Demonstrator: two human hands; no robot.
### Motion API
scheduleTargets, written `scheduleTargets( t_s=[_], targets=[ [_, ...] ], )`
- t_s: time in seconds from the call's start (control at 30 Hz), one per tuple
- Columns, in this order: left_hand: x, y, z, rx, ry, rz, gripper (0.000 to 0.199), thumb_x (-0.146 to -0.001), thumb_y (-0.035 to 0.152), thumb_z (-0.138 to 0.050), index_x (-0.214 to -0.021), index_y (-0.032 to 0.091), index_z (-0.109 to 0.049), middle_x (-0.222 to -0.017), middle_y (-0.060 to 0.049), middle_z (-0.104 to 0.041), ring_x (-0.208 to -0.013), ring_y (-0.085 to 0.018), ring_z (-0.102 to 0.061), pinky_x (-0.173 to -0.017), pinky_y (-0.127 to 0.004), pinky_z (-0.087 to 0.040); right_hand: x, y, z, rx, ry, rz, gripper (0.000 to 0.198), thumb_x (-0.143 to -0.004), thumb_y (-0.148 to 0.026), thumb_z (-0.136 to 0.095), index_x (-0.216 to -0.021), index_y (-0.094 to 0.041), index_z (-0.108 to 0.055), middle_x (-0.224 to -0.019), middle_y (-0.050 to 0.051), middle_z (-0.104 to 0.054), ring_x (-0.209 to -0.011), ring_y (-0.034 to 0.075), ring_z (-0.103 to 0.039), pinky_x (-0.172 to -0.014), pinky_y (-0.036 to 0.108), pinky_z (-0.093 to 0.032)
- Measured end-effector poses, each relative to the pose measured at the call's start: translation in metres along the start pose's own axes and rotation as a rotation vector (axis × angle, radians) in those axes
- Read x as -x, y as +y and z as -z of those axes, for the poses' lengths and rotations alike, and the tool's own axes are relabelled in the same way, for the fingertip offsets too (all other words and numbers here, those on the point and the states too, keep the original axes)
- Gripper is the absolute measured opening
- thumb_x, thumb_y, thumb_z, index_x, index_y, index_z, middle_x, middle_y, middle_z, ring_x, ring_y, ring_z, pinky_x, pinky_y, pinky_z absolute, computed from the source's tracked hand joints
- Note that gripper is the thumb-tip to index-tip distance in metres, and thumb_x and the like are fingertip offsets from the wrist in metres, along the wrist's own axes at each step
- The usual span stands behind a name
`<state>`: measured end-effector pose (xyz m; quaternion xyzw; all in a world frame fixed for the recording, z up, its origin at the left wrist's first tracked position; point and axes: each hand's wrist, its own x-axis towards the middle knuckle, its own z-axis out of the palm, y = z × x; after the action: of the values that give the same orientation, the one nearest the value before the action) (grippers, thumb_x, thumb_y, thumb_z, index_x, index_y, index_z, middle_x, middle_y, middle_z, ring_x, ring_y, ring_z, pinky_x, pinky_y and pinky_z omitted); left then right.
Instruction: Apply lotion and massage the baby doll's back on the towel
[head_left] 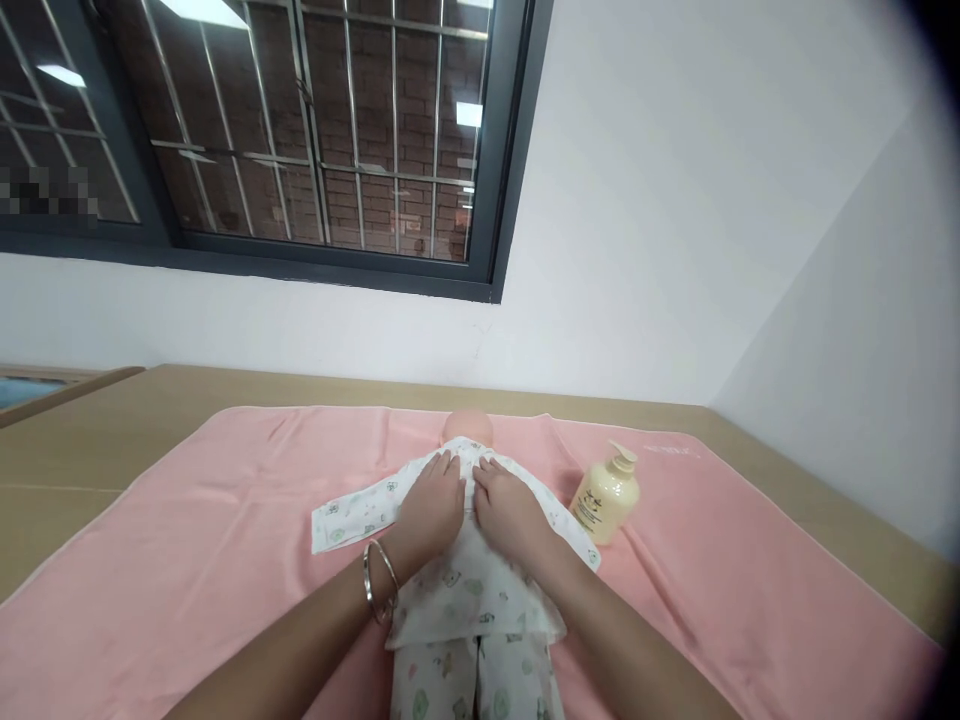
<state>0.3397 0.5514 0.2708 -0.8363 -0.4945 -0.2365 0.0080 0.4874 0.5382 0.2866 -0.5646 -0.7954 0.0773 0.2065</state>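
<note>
A baby doll (468,426) lies on a pink blanket (255,490), its bald head pointing toward the wall. It wears a white printed top (472,585) with long sleeves spread to both sides, and matching printed trousers (435,680). My left hand (435,500) rests on the left of the doll's upper chest, its fingers stretched out flat near the collar. Mirroring it, my right hand (506,505) lies flat on the right of the chest, fingers extended. The two hands are a small gap apart. Metal bangles (380,580) circle my left wrist.
A pale yellow pump bottle (606,495) stands on the blanket beside the doll's right-hand sleeve. Under the blanket is a wooden table (97,450) set against a white wall (637,250). Above it is a dark-framed window (495,200) with metal bars.
</note>
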Motion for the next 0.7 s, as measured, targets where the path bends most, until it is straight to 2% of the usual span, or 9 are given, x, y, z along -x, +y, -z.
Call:
scheduleTargets(
  t_s=[0.07, 0.17, 0.27, 0.37, 0.43, 0.5, 0.6, 0.7],
  targets=[
    [-0.008, -0.010, -0.004, 0.058, 0.011, 0.101, 0.046, -0.095, 0.030, -0.031, -0.131, 0.006, -0.048, -0.139, -0.021, -0.048, -0.133, -0.029, -0.041, -0.110, -0.047, -0.034, -0.009, 0.011, -0.004, -0.035, 0.029, -0.051, 0.046, -0.096, -0.024, -0.029, -0.135, -0.009, -0.049, -0.143, 0.012, -0.044, -0.137, 0.020, -0.034, -0.113, 0.033, -0.025],
    [-0.012, -0.017, -0.010, 0.076, 0.020, 0.137, 0.052, -0.096, 0.037, -0.029, -0.136, 0.007, -0.043, -0.145, -0.019, -0.041, -0.138, -0.028, -0.033, -0.112, -0.048, -0.032, -0.019, 0.019, -0.010, -0.013, 0.041, -0.097, 0.053, -0.098, -0.032, -0.027, -0.142, -0.005, -0.039, -0.147, 0.015, -0.037, -0.139, 0.021, -0.029, -0.115, 0.035, -0.022],
    [-0.005, -0.010, -0.011, -0.004, 0.047, 0.090, 0.049, -0.096, 0.033, -0.029, -0.135, 0.007, -0.045, -0.142, -0.020, -0.045, -0.136, -0.029, -0.037, -0.110, -0.050, -0.033, -0.009, 0.007, -0.009, 0.077, 0.028, -0.081, 0.054, -0.097, -0.027, -0.025, -0.144, -0.002, -0.035, -0.149, 0.017, -0.033, -0.140, 0.024, -0.027, -0.116, 0.038, -0.022],
    [0.008, 0.003, -0.009, -0.123, 0.012, -0.038, 0.048, -0.088, 0.021, -0.039, -0.131, 0.005, -0.048, -0.137, -0.023, -0.050, -0.132, -0.032, -0.042, -0.109, -0.052, -0.032, 0.010, -0.014, -0.005, 0.180, -0.065, 0.073, 0.062, -0.087, -0.021, -0.041, -0.145, 0.000, -0.033, -0.149, 0.018, -0.031, -0.141, 0.028, -0.024, -0.118, 0.040, -0.017],
    [0.012, 0.008, -0.007, -0.154, -0.029, -0.092, 0.051, -0.081, 0.017, -0.044, -0.129, 0.004, -0.050, -0.135, -0.023, -0.051, -0.131, -0.033, -0.043, -0.110, -0.051, -0.031, 0.016, -0.020, -0.001, 0.177, -0.109, 0.127, 0.068, -0.081, -0.019, -0.048, -0.145, -0.002, -0.032, -0.150, 0.017, -0.030, -0.142, 0.028, -0.023, -0.118, 0.039, -0.016],
    [0.010, 0.005, -0.006, -0.123, -0.024, -0.046, 0.049, -0.082, 0.017, -0.042, -0.129, 0.003, -0.051, -0.136, -0.023, -0.050, -0.130, -0.032, -0.044, -0.110, -0.049, -0.032, 0.013, -0.015, 0.000, 0.105, -0.087, 0.073, 0.061, -0.086, -0.020, -0.041, -0.145, -0.005, -0.034, -0.150, 0.013, -0.031, -0.141, 0.025, -0.024, -0.117, 0.037, -0.020],
    [-0.002, -0.008, -0.008, 0.004, 0.021, 0.084, 0.047, -0.093, 0.026, -0.032, -0.132, 0.006, -0.050, -0.140, -0.020, -0.048, -0.133, -0.029, -0.041, -0.110, -0.048, -0.034, -0.007, 0.007, 0.001, -0.003, -0.033, -0.028, 0.053, -0.096, -0.027, -0.026, -0.143, -0.006, -0.037, -0.149, 0.013, -0.034, -0.140, 0.023, -0.027, -0.116, 0.038, -0.022],
    [-0.014, -0.021, -0.011, 0.124, 0.024, 0.144, 0.050, -0.096, 0.034, -0.030, -0.136, 0.009, -0.046, -0.145, -0.015, -0.044, -0.136, -0.026, -0.038, -0.111, -0.046, -0.034, -0.023, 0.022, -0.001, -0.056, -0.023, -0.027, 0.054, -0.098, -0.035, -0.028, -0.142, -0.006, -0.039, -0.148, 0.015, -0.036, -0.139, 0.023, -0.029, -0.116, 0.038, -0.022]
  ],
)
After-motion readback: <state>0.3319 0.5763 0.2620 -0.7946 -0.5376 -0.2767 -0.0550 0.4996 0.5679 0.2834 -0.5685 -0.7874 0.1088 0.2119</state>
